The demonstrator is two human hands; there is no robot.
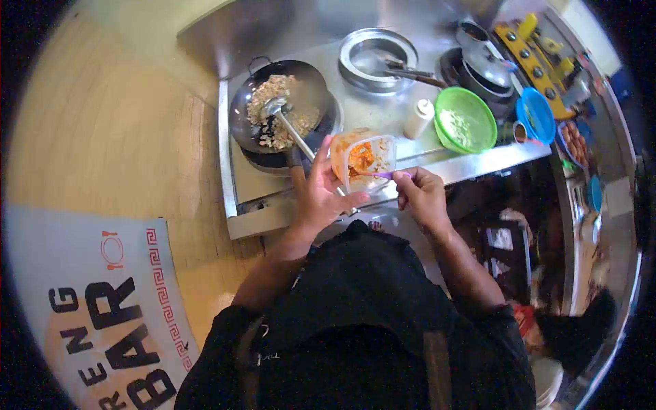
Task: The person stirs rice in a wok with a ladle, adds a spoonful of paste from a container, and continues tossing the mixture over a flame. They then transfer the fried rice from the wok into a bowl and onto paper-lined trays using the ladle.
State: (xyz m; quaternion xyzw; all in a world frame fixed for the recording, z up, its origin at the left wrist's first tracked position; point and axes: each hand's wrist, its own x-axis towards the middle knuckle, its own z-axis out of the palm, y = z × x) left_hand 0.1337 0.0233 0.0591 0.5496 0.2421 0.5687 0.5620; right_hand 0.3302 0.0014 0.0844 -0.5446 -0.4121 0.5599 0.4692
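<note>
My left hand [320, 195] is wrapped round a clear plastic container [389, 152], tilted so its inside faces me. Orange-red paste [362, 157] clings to its inner walls. Between the fingers of my right hand [422, 195] is a small purple spoon [384, 175], its tip inside the container by the paste. Left of the container, a black wok [240, 113] on the burner holds chopped, browned food [273, 92]. A metal ladle [275, 106] rests in the wok, and its long handle runs down behind my left hand.
Behind stands a metal pot ring [348, 58] with utensils. To the right are a white squeeze bottle [418, 119], a green bowl [488, 130] of shredded food, a lidded pot [486, 68] and a blue bowl [536, 113]. Another person [574, 331] is at the lower right.
</note>
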